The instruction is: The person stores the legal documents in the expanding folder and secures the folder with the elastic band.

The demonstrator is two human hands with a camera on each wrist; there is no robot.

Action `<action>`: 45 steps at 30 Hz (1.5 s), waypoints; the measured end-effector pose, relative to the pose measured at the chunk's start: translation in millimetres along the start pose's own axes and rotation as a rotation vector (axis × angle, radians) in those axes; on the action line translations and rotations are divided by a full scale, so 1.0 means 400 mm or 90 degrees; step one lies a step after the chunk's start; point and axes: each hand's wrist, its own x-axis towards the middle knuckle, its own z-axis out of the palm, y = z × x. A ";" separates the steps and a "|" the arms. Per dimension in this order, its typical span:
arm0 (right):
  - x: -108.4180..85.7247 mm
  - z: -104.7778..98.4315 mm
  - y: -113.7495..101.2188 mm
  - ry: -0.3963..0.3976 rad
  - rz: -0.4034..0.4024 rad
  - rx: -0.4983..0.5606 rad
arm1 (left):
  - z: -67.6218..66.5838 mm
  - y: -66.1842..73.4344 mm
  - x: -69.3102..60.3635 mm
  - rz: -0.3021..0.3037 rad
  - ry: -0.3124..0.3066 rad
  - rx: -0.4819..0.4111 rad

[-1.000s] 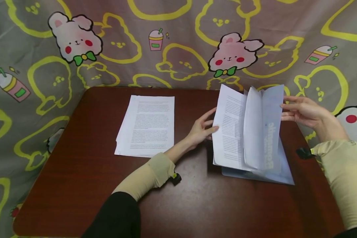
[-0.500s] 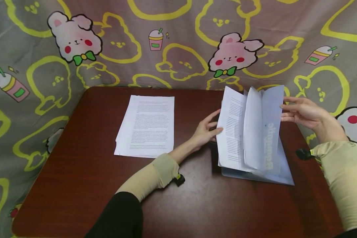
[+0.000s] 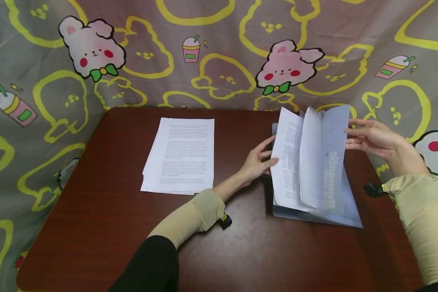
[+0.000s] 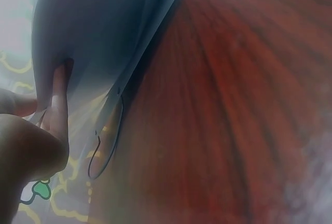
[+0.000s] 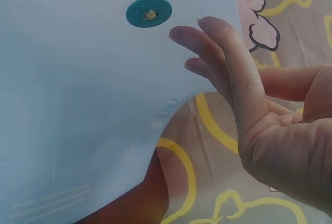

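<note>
A pale blue plastic document folder (image 3: 350, 202) stands partly open at the right of the table, light lettering on its cover. Printed sheets (image 3: 286, 162) stand upright and fanned inside it. My left hand (image 3: 257, 162) pinches their left edge, thumb on the printed face and other fingers behind. In the left wrist view, a finger lies along a shaded sheet surface (image 4: 88, 37), and a thin dark cord loop (image 4: 106, 164) hangs below. My right hand (image 3: 374, 138) holds the cover's outer edge; its fingers (image 5: 233, 63) lie near a teal round button (image 5: 149, 12).
A separate stack of printed paper (image 3: 184, 158) lies flat left of centre on the dark red-brown wooden table (image 3: 106, 227). A patterned curtain (image 3: 226, 32) hangs close behind the table and along its sides.
My left hand has moved right with the printed sheets, narrowing the gap to the cover and baring more of the folder behind them. My right hand stays nearly still.
</note>
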 end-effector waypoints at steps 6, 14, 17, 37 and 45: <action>0.004 0.003 -0.003 0.010 0.004 -0.016 | 0.004 -0.005 -0.001 0.004 0.007 0.003; 0.003 -0.004 -0.007 0.036 0.013 -0.054 | 0.011 -0.007 0.002 0.016 0.007 0.040; -0.003 -0.009 -0.008 0.050 0.020 -0.075 | 0.017 -0.005 0.005 0.017 0.007 0.058; 0.005 0.004 -0.004 0.059 0.022 -0.096 | 0.032 -0.007 0.002 -0.010 -0.018 0.066; 0.008 0.003 0.003 0.053 0.018 -0.079 | 0.038 -0.010 0.004 -0.006 -0.024 0.098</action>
